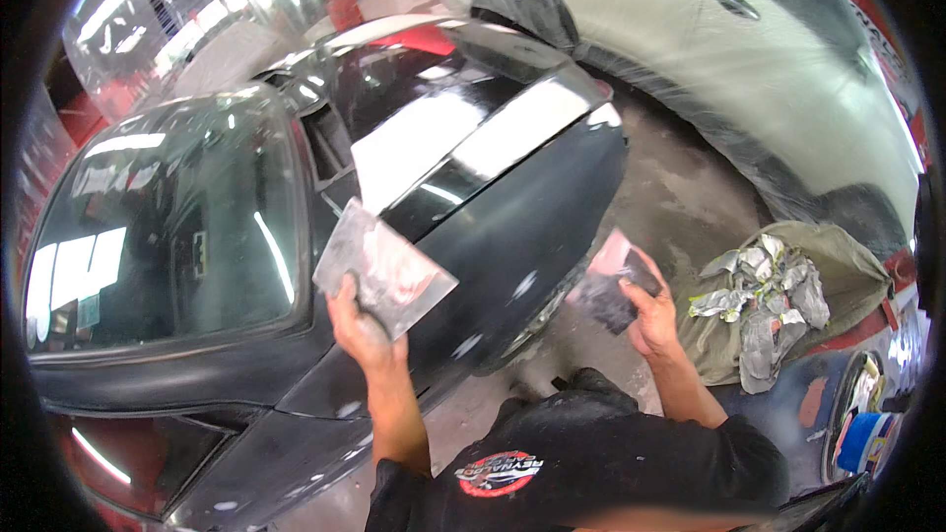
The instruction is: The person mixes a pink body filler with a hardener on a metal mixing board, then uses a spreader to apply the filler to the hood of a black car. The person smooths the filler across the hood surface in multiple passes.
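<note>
My left hand (367, 330) grips a translucent square board (389, 261) with pink paste smeared on its face, held over the dark side of a car. My right hand (650, 315) holds a smaller square piece (611, 281), dark below and pink at the top, out beside the car's fender. Beneath and beyond both hands lies the car's dark grey fender (493, 246), marked with small pale patches, below the glossy black hood (384, 79).
A windshield (172, 217) fills the left. A plastic-covered white car (680, 30) stands at the upper right. Crumpled masking (769, 296) lies on an olive cover (838, 276) at right, near a blue-labelled container (862, 443). Reflective plastic sheeting (197, 10) is at the upper left.
</note>
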Demonstrator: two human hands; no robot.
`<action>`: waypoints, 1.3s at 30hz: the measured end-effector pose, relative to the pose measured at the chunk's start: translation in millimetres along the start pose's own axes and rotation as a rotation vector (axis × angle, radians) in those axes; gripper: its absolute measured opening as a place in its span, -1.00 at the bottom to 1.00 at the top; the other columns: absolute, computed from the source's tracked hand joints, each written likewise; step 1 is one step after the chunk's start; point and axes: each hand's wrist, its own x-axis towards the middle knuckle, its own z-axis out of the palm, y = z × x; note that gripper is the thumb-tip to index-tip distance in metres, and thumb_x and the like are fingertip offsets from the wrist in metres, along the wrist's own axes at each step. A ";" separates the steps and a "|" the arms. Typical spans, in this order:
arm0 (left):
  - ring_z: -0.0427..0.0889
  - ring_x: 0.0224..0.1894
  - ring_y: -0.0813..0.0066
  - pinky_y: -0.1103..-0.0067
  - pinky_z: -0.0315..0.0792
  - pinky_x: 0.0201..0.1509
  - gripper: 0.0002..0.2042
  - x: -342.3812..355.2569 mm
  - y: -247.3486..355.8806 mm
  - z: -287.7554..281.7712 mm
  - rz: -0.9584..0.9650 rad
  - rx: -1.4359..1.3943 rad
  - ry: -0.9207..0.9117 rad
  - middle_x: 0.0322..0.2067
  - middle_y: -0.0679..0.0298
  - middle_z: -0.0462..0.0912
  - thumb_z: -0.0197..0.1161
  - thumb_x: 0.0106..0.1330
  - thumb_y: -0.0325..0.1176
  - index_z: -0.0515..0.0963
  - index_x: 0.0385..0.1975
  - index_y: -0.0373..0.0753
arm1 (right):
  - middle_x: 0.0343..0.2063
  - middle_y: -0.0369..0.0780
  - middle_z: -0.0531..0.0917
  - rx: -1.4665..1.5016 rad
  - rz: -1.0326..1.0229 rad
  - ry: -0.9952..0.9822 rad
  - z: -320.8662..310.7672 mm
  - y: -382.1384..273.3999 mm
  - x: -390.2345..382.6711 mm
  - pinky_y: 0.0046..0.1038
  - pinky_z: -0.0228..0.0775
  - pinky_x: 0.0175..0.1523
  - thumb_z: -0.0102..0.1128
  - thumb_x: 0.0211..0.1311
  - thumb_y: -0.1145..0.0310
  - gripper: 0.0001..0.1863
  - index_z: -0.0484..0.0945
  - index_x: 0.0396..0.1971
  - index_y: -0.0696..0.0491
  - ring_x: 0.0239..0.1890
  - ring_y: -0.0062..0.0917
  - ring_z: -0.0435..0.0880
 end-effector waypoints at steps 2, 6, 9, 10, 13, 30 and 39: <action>0.60 0.09 0.31 0.39 0.46 0.22 -0.65 7.6 -6.7 4.7 -0.042 0.009 0.062 0.05 0.17 0.59 0.12 0.40 -0.40 0.45 0.16 -0.31 | 0.09 -0.15 0.61 -0.352 -0.236 -0.164 20.3 -7.6 4.1 -0.33 0.39 0.29 0.15 0.20 0.68 -0.47 0.50 0.21 0.12 0.14 -0.33 0.59; 0.59 0.09 0.37 0.44 0.43 0.21 -0.66 6.2 -20.9 13.5 0.031 -0.001 -0.081 0.05 0.19 0.59 0.07 0.44 -0.41 0.43 0.18 -0.31 | 0.14 -0.15 0.54 -1.117 -0.914 -0.594 65.2 -17.3 17.5 -0.15 0.33 0.31 0.33 0.02 0.57 -0.44 0.63 0.12 -0.09 0.20 -0.18 0.51; 0.58 0.09 0.37 0.45 0.42 0.22 -0.67 2.2 -27.1 20.4 0.044 -0.019 -0.091 0.05 0.18 0.59 0.05 0.45 -0.41 0.43 0.17 -0.30 | 0.15 -0.24 0.53 -1.259 -1.181 -0.812 95.4 -18.4 31.4 -0.05 0.27 0.32 0.39 -0.03 0.45 -0.42 0.64 0.11 -0.17 0.21 -0.22 0.47; 0.58 0.09 0.38 0.45 0.42 0.22 -0.67 2.1 -28.5 23.2 0.038 0.000 -0.060 0.05 0.18 0.59 0.05 0.45 -0.41 0.43 0.17 -0.30 | 0.15 -0.26 0.53 -1.258 -1.231 -0.835 104.1 -17.0 36.5 -0.02 0.25 0.32 0.40 -0.03 0.42 -0.42 0.63 0.12 -0.19 0.21 -0.24 0.46; 0.57 0.07 0.41 0.47 0.41 0.20 -0.68 2.0 -29.6 28.4 0.027 0.062 0.012 0.04 0.19 0.59 0.03 0.47 -0.40 0.43 0.16 -0.30 | 0.14 -0.30 0.53 -1.264 -1.287 -0.872 120.5 -13.6 50.6 -0.03 0.24 0.32 0.40 -0.02 0.35 -0.41 0.62 0.14 -0.25 0.20 -0.26 0.45; 0.56 0.14 0.14 0.25 0.55 0.19 -0.63 27.5 -18.6 -16.2 0.863 0.712 0.494 0.13 -0.02 0.48 0.15 0.44 -0.32 0.45 0.14 -0.41 | 0.11 -0.21 0.60 -1.223 -1.011 -0.892 138.1 -42.4 91.2 -0.16 0.32 0.28 0.27 -0.07 0.61 -0.36 0.59 0.15 -0.03 0.19 -0.27 0.53; 0.58 0.11 0.16 0.30 0.53 0.19 -0.57 17.4 -6.6 -39.7 0.542 0.096 0.481 0.11 -0.02 0.49 0.09 0.45 -0.32 0.34 0.25 -0.37 | 0.07 -0.03 0.65 -1.459 -0.716 -1.065 284.1 -3.0 233.0 -0.25 0.38 0.25 -0.06 0.14 0.65 -0.49 0.61 0.11 0.11 0.14 -0.15 0.60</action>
